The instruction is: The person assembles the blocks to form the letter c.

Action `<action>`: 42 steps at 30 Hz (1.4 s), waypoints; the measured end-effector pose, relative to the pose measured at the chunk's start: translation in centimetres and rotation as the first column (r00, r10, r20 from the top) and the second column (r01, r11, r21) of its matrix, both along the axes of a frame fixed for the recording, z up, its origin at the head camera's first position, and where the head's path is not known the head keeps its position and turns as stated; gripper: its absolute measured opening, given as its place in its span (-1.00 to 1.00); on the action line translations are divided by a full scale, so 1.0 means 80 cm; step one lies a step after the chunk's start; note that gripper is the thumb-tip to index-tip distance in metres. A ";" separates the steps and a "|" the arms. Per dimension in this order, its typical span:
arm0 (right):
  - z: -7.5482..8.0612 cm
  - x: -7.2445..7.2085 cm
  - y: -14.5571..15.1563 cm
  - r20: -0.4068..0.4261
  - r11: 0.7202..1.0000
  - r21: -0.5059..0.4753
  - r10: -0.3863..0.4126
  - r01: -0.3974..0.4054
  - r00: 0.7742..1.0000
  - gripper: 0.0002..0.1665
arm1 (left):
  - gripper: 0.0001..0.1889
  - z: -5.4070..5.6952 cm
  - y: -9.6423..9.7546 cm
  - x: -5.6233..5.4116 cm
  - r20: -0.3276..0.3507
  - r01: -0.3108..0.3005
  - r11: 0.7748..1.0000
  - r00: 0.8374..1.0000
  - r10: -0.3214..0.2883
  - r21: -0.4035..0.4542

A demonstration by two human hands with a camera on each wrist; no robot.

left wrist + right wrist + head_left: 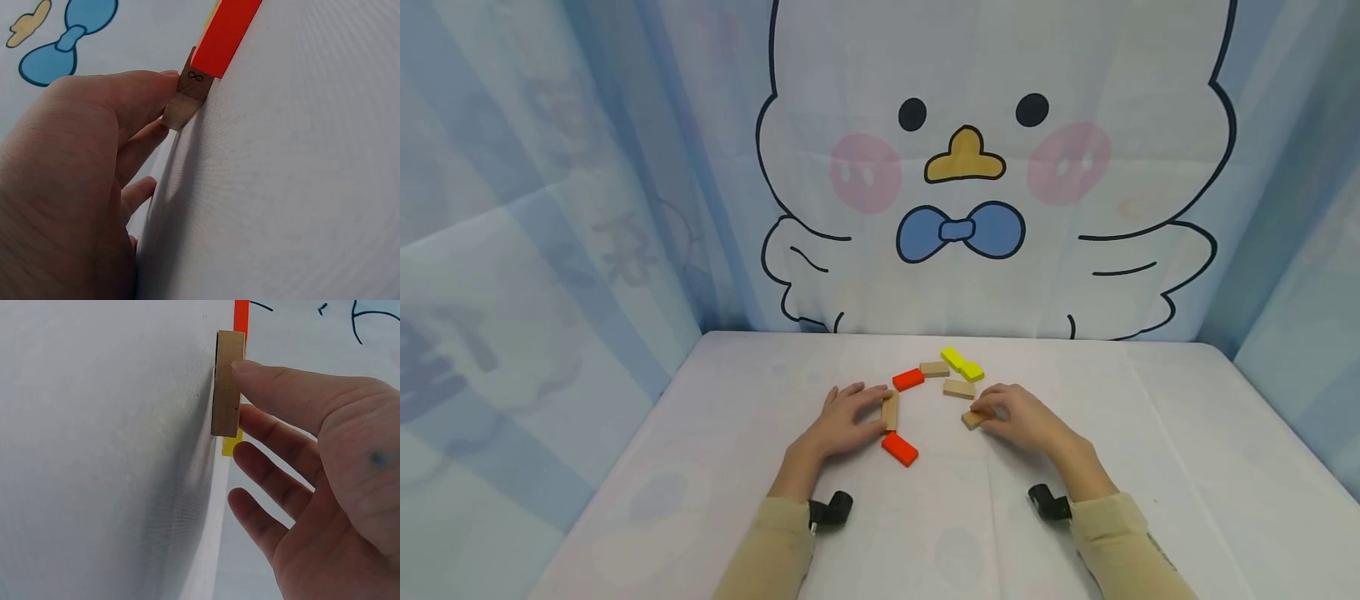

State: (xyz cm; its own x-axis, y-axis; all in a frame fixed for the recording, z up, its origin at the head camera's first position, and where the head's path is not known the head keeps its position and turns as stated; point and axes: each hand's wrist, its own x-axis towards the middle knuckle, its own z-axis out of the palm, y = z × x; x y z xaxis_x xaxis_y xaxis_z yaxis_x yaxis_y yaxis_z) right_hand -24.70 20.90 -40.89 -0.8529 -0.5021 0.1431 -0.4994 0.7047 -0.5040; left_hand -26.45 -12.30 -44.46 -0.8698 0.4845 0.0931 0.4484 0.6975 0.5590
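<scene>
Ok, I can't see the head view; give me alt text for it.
A person's left hand pinches a wooden block between two red blocks on a pale table, while the right hand pinches another wooden block. Two more wooden blocks and two yellow blocks lie farther back, before a cloth printed with a cartoon bird.

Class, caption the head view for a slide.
Left hand grips one wooden block, right hand pinches another; red blocks and yellow blocks nearby.

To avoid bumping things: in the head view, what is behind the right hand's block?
Another wooden block, then two yellow blocks; whatever the fingers cover there cannot be seen.
</scene>
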 end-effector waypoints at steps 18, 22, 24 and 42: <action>-0.001 0.006 -0.002 -0.036 1.000 -0.008 0.015 -0.015 0.999 -0.75 | -0.43 0.005 0.000 0.000 0.003 0.003 1.000 1.000 -0.003 -0.002; 0.001 0.009 -0.006 -0.010 1.000 -0.008 0.015 -0.015 1.000 -0.76 | -0.44 0.006 0.001 0.000 0.008 -0.006 1.000 1.000 0.006 -0.007; 0.001 0.011 -0.008 0.005 1.000 -0.006 0.014 -0.014 1.000 -0.76 | -0.44 0.005 0.001 0.000 0.012 -0.010 1.000 1.000 0.010 -0.010; 0.004 0.029 -0.019 -0.012 0.998 0.046 0.053 -0.052 0.999 -0.74 | -0.44 0.003 0.001 0.001 0.020 -0.010 1.000 1.000 0.010 0.012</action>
